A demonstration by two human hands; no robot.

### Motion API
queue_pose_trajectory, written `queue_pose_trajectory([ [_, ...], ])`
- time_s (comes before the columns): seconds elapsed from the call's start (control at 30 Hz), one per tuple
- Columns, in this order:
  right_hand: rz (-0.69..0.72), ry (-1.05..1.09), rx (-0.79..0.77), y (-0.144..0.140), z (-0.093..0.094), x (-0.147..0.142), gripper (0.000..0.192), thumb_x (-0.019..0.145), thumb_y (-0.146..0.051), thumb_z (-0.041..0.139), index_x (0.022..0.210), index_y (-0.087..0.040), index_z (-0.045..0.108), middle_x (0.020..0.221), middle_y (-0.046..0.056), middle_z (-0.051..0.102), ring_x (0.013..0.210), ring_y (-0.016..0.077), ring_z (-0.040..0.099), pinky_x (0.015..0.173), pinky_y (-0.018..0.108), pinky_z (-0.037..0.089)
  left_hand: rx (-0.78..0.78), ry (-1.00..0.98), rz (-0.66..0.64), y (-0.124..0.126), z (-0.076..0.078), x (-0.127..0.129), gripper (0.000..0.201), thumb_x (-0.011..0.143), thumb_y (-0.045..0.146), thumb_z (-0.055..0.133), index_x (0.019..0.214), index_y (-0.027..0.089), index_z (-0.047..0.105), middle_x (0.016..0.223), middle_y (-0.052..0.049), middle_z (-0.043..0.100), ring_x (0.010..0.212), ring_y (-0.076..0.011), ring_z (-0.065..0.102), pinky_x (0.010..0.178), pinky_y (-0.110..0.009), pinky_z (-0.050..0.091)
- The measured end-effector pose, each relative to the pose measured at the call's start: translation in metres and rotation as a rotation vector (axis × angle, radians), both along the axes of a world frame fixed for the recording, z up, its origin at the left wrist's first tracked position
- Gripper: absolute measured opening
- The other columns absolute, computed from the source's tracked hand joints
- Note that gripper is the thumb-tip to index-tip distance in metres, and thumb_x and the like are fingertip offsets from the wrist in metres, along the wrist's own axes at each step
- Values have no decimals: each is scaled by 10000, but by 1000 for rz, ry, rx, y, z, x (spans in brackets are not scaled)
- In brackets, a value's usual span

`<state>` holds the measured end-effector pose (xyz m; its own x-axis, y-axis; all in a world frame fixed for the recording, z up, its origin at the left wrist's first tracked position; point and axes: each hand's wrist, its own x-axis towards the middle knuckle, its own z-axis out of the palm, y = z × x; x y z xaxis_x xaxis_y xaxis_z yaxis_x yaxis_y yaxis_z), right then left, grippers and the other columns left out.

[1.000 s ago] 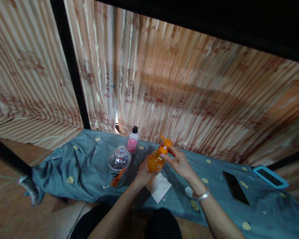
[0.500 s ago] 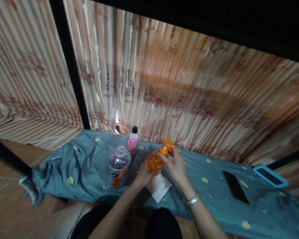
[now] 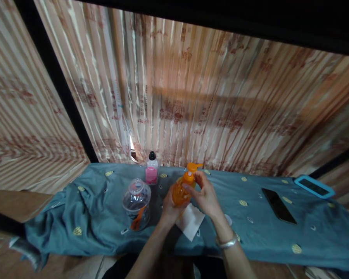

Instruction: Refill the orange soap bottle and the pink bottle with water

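Observation:
An orange pump bottle [image 3: 180, 193] is held up over the bench, tilted slightly to the right. Wrapped round the bottle's body from the left is my left hand [image 3: 169, 210]. My right hand [image 3: 206, 197], with a silver bangle at the wrist, grips the bottle near its collar, thumb on the near side and fingers partly hidden behind. The orange pump head [image 3: 192, 167] stands above the fingers, spout pointing right. Beneath the hands lies a white folded tissue [image 3: 191, 223]. Left of them stands an open clear plastic jar [image 3: 136, 205] with an orange label.
A clear bottle with pink label and black cap [image 3: 151, 170] stands behind the jar. To the right lie a dark phone [image 3: 278, 206] and a blue-framed device [image 3: 314, 186]. Blue-green cloth [image 3: 101, 217] covers the bench; a striped curtain [image 3: 174, 77] hangs behind it.
The pump head has turned, its spout swinging from pointing away to pointing right. Both hands stay on the bottle. The whole view has shifted slightly.

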<state>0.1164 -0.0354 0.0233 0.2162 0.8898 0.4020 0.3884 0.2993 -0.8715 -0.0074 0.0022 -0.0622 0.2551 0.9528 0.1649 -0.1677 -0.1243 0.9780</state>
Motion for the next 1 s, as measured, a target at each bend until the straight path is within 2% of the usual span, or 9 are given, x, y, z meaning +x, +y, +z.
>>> queue_pose_trajectory([
  [0.1, 49, -12, -14, -1, 1, 0, 476, 847, -399, 647, 1266, -220, 510, 1279, 94, 619, 1205, 237, 558, 1054, 472, 389, -1, 13, 13, -1, 1, 2, 627, 605, 247, 813, 1175, 212, 556, 1128, -75, 699, 1031, -259, 673, 917, -400, 532],
  [0.23, 10, 12, -7, 4, 1, -5, 347, 833, -406, 659, 1094, -190, 585, 1081, 68, 689, 1013, 218, 641, 945, 457, 470, 6, 40, 31, -2, 4, 2, 581, 632, 237, 788, 1166, 223, 559, 1116, -63, 702, 1004, -249, 681, 906, -397, 541],
  [0.37, -80, 57, 12, 10, -3, -14, 433, 785, -433, 707, 1099, -178, 553, 1065, 80, 677, 983, 222, 642, 900, 443, 488, 4, 53, 35, -1, 4, 0, 589, 621, 291, 812, 1156, 233, 574, 1115, -60, 704, 1024, -255, 675, 908, -386, 537],
  [0.47, -1, 39, -13, 7, -1, -10, 499, 766, -419, 720, 1170, -190, 541, 1130, 94, 666, 1053, 237, 626, 938, 430, 469, 18, 29, 16, 0, 2, -2, 621, 616, 337, 813, 1175, 219, 569, 1125, -70, 701, 1033, -268, 673, 896, -396, 542],
  [0.6, 125, 37, -20, 3, 4, -2, 325, 834, -400, 617, 1110, -228, 598, 1166, 74, 673, 1114, 226, 608, 983, 395, 440, 41, 30, -4, -1, 0, -3, 645, 630, 337, 803, 1214, 223, 554, 1154, -66, 691, 1054, -271, 666, 935, -423, 533],
  [0.7, 66, 86, -14, 4, 2, -6, 244, 833, -374, 623, 1033, -237, 592, 1050, 47, 689, 1005, 212, 633, 908, 374, 465, 22, 28, -1, -1, -1, -3, 669, 610, 321, 817, 1217, 222, 555, 1163, -67, 689, 1062, -268, 663, 945, -417, 533],
  [0.8, -39, 118, -12, 5, -1, -12, 269, 788, -349, 693, 986, -235, 551, 922, 21, 663, 867, 194, 627, 819, 354, 474, 6, 26, -22, -1, -2, -4, 643, 623, 318, 813, 1207, 218, 561, 1149, -71, 693, 1056, -262, 665, 936, -401, 535],
  [0.93, 104, 102, -12, 0, 2, -7, 469, 792, -351, 695, 1206, -230, 511, 1187, 55, 634, 1119, 202, 586, 988, 364, 426, 14, 1, -40, -2, -1, -6, 625, 644, 338, 807, 1206, 230, 557, 1172, -72, 684, 1065, -263, 660, 927, -395, 537],
  [1.0, 189, 93, -18, -2, 4, -2, 447, 837, -358, 637, 1249, -232, 520, 1269, 60, 612, 1202, 201, 551, 1037, 367, 397, 13, -10, -48, -2, -1, -6, 622, 643, 333, 804, 1202, 226, 555, 1179, -75, 680, 1069, -262, 657, 928, -387, 539],
])
